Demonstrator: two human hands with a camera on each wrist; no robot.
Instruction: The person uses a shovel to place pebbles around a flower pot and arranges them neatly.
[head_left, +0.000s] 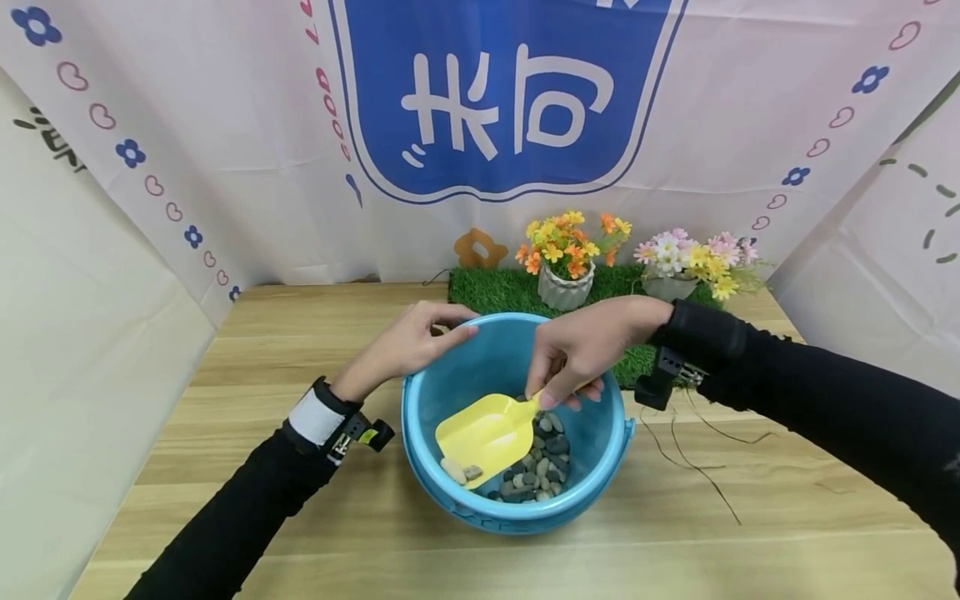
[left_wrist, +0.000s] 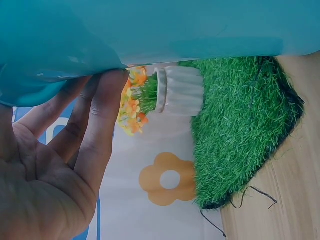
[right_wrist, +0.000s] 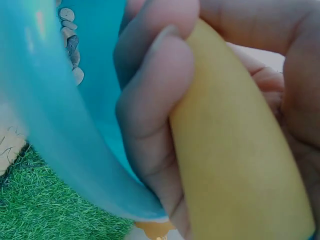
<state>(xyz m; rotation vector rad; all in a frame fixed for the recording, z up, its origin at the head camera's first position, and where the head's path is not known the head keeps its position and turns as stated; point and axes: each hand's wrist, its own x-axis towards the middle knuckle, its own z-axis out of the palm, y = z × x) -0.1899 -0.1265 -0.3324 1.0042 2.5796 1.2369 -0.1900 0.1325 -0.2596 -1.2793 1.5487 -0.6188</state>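
A blue plastic bucket (head_left: 480,367) stands on the wooden table (head_left: 285,358) with several grey and white pebbles (head_left: 542,467) in its bottom. My right hand (head_left: 585,342) reaches in over the far rim and grips the handle of a yellow scoop (head_left: 487,432). The scoop's blade slants down to the left, and two pebbles lie at its tip. The right wrist view shows my fingers (right_wrist: 155,100) curled round the yellow handle (right_wrist: 235,165) beside the bucket wall (right_wrist: 50,125). My left hand (head_left: 408,342) rests with straight fingers (left_wrist: 95,130) against the bucket (left_wrist: 175,25) at its far-left rim.
Behind the bucket lies a green grass mat (head_left: 495,287) with two small flower pots, orange (head_left: 566,287) and pink (head_left: 667,283). Thin dark wires (head_left: 697,467) trail on the table at the right. Printed cloth walls close in the back and both sides.
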